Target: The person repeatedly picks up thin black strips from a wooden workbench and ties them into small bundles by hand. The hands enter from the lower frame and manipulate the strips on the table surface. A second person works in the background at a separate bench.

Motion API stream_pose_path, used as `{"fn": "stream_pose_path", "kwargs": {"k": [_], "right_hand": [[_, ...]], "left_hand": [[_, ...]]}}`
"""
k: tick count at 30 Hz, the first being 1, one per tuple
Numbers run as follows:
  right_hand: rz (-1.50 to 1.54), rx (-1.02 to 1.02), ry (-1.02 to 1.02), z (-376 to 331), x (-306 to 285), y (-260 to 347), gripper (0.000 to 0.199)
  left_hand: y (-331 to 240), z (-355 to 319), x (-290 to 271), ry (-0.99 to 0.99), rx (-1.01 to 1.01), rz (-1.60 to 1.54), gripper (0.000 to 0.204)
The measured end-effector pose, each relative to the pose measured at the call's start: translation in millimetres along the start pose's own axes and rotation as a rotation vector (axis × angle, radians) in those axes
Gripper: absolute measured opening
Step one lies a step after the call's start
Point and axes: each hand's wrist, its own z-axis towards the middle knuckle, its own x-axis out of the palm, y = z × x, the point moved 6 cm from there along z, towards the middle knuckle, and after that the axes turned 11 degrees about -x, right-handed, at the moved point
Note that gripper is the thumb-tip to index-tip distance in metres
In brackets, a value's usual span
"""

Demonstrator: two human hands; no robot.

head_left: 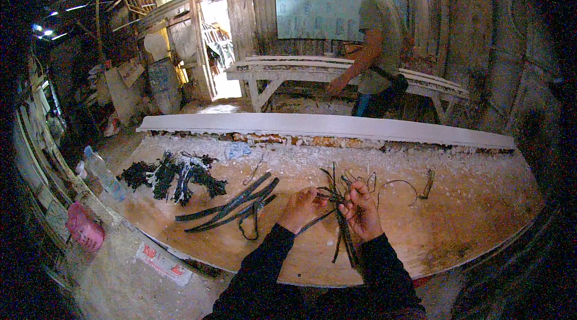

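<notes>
My left hand (302, 209) and my right hand (363, 210) are close together above the wooden tabletop (457, 218). Between them is a bundle of thin black strips (342, 237), with ends fanning out upward and hanging down toward me. The fingers of both hands pinch it near its middle. To the left of my left hand lie several loose black strips (231, 207), roughly side by side. A dark thin cord (396, 182) curls on the table to the right of my right hand. Farther left rest several frayed black bunches (174, 177).
A long white plaster-like bar (324, 126) runs along the table's far edge, with white crumbs before it. A plastic bottle (106, 174) and a pink container (84, 227) are at the left. Beyond, a person (378, 37) stands by a long white-stained bench (270, 71).
</notes>
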Motion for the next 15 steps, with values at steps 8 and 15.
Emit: {"fn": "stream_pose_path", "kwargs": {"k": [8, 15], "right_hand": [[-0.137, -0.009, 0.009, -9, 24, 3, 0.03], [-0.487, -0.001, 0.005, -11, 27, -8, 0.04]], "left_hand": [[0, -2, 6, 0.014, -0.071, -0.036, 0.017], [-26, -18, 24, -0.064, 0.272, 0.522, 0.012]]}}
